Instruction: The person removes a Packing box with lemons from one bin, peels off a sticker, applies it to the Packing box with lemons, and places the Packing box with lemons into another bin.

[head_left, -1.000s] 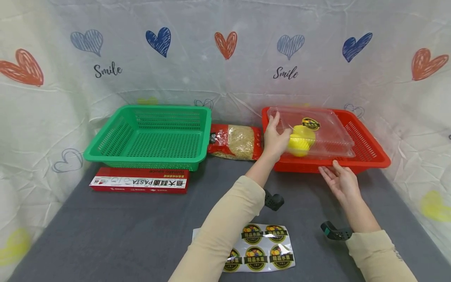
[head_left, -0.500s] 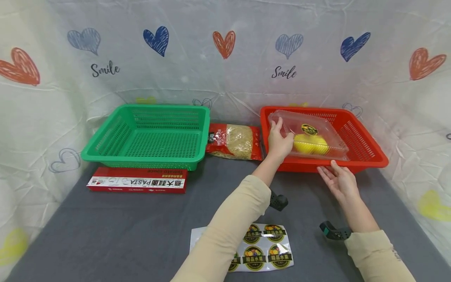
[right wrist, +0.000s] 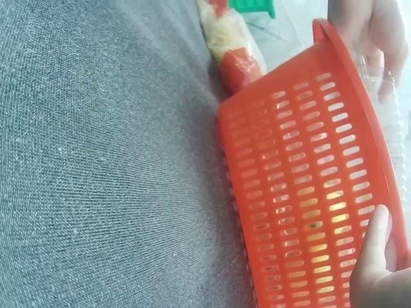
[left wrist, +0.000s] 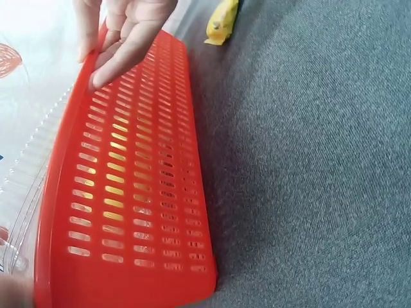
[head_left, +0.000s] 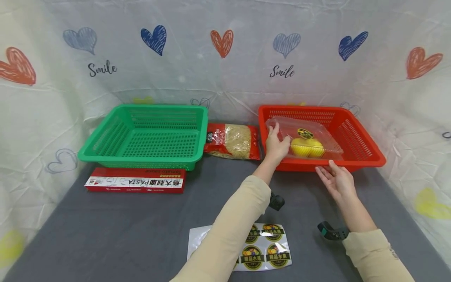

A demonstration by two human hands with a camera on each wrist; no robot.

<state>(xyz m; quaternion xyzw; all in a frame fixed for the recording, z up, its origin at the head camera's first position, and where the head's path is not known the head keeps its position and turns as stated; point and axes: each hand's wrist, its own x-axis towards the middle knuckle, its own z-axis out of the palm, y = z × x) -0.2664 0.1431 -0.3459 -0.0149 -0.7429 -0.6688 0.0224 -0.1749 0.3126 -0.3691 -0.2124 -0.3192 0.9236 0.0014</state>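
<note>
A clear plastic box [head_left: 320, 137] with a black-and-gold round label sits tilted inside the red basket [head_left: 366, 161]. Two yellow rounded pieces [head_left: 307, 148] show through its wall. My left hand [head_left: 276, 145] grips the box at its left end, thumb towards the front and fingers over the top edge. At the basket's front rim, my right hand [head_left: 338, 181] holds on with thumb and fingers on either side of the rim, as the left wrist view shows. Through the basket's slots, yellow patches appear in both wrist views.
A green basket [head_left: 142, 159] stands at the left, with a red pasta box [head_left: 135, 181] before it. Between the baskets lies a red-and-clear food bag [head_left: 234, 141]. A sticker sheet [head_left: 262, 254] lies in front, partly under my left sleeve.
My left hand has lowered the clear box deeper into the red basket, and the yellow pieces inside have shifted. The right hand stays at the front rim.
</note>
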